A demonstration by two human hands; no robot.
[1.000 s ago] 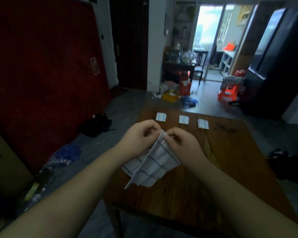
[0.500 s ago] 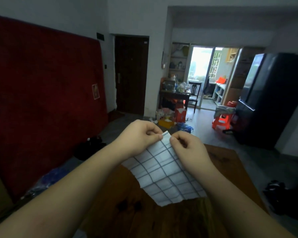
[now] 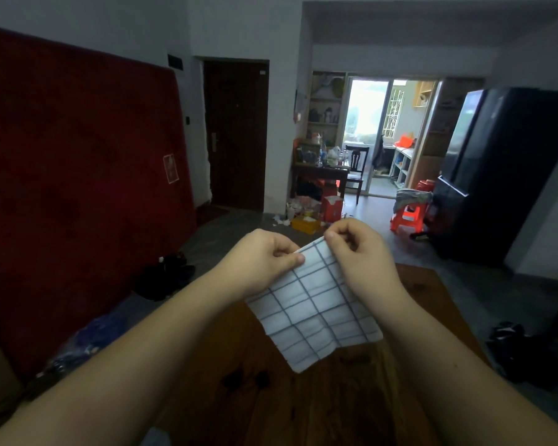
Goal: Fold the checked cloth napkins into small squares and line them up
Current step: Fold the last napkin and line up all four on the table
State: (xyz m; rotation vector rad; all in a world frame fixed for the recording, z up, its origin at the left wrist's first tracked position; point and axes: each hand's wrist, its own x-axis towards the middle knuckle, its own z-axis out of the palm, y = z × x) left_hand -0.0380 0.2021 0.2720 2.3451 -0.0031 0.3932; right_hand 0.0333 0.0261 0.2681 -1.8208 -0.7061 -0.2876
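The checked napkin [image 3: 316, 304] hangs unfolded in the air over the wooden table [image 3: 303, 407]. Its top corner is up at the fingertips and its long axis runs down and slightly right from there. The left hand [image 3: 258, 259] pinches the upper left edge between thumb and forefinger, and the right hand [image 3: 358, 252] pinches the top corner, its other fingers curled. Beyond the fingers, a yellow box [image 3: 305, 224] on the floor holds what may be white scraps. Far left of them, a pale label [image 3: 170, 168] on the red panel is too small to read.
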